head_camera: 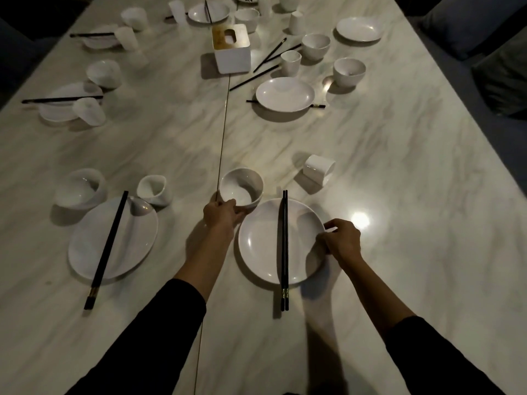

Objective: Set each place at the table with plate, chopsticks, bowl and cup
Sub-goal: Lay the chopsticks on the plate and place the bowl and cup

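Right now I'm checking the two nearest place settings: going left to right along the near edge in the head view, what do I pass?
Left plate with chopsticks across it → left hand on the bowl → right plate with chopsticks → right hand at its rim.

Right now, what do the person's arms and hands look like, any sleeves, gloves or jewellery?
Both arms wear long black sleeves pushed up to mid-forearm. The left hand and right hand are bare: no gloves, and no rings or watch visible in this dim light.

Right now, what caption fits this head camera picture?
Left hand holds white bowl; right hand grips round white plate under black chopsticks.
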`<state>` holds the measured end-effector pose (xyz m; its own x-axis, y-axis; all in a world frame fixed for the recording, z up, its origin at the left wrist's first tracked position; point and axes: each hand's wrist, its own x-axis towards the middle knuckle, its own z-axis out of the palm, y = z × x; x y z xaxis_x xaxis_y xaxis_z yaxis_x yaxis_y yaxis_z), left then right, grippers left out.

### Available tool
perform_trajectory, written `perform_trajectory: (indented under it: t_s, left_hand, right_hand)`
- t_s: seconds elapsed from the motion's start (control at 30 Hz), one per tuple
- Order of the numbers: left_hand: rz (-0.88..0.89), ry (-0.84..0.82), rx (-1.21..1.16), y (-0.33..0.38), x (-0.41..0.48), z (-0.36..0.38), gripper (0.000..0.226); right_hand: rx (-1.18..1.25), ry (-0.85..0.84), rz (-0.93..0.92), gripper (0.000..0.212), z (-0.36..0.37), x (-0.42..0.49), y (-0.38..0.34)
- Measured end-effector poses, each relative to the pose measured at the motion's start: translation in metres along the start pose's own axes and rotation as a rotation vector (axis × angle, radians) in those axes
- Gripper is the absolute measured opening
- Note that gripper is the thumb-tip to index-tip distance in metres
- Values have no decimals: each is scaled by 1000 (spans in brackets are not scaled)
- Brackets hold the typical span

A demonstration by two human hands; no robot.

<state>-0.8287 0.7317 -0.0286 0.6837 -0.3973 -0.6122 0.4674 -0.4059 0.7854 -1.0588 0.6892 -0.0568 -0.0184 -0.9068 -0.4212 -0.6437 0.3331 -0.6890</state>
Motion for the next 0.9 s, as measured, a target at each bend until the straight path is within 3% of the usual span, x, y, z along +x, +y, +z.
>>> perform_trajectory:
  t_s: [0.1,0.17,0.23,0.3,0.47,0.9]
  left_hand:
    - [124,183,226,-11,-13,1,40]
    - [204,89,334,-25,-35,4,28]
    - [171,-81,547,-46,-54,8,15]
    - [155,-155,662,-63,-64,11,16]
    - [145,-237,659,-72,-78,10,31]
    - [203,-306,600,-78,-90,6,38]
  right_hand:
    - [-157,179,-253,32,7,-10,-2]
    - [-93,162,-320,29,15,-17,-7]
    - [-1,30,-310,27,26,-26,-12]
    - [29,-30,-311,28,36,-33,-15]
    - [90,-53,-278,33,46,-42,-13]
    - [49,-96,-330,33,54,-45,-4]
